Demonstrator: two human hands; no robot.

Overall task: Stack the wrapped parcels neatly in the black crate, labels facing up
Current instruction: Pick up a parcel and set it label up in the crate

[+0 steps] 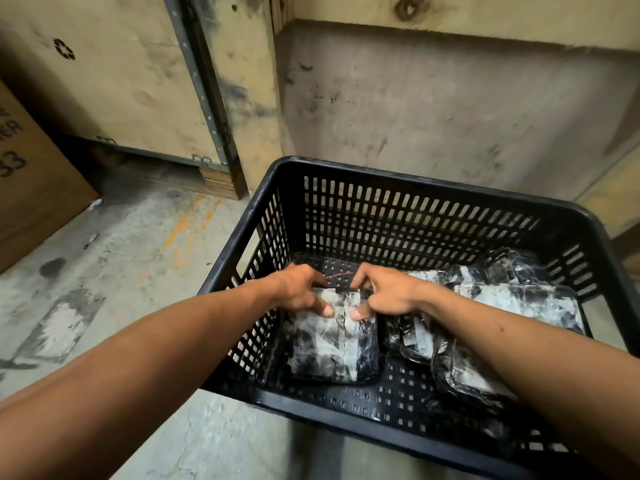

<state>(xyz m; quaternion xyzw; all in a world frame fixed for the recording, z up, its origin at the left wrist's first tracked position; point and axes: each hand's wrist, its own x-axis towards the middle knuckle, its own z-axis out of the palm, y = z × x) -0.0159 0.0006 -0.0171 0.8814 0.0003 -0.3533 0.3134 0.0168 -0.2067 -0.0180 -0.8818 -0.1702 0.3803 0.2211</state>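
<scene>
The black slotted crate stands on the floor in front of me. Inside, at its left, a flat parcel in shiny dark wrap lies with its white label up. My left hand and my right hand both pinch this parcel's far edge, thumbs on top. Several more wrapped parcels lie overlapping at the right side of the crate: one large parcel with its label up, and smaller parcels partly under my right forearm.
Plywood shipping boxes and a grey wall stand close behind the crate. A brown cardboard box sits at the far left. Stained concrete floor spreads to the left of the crate.
</scene>
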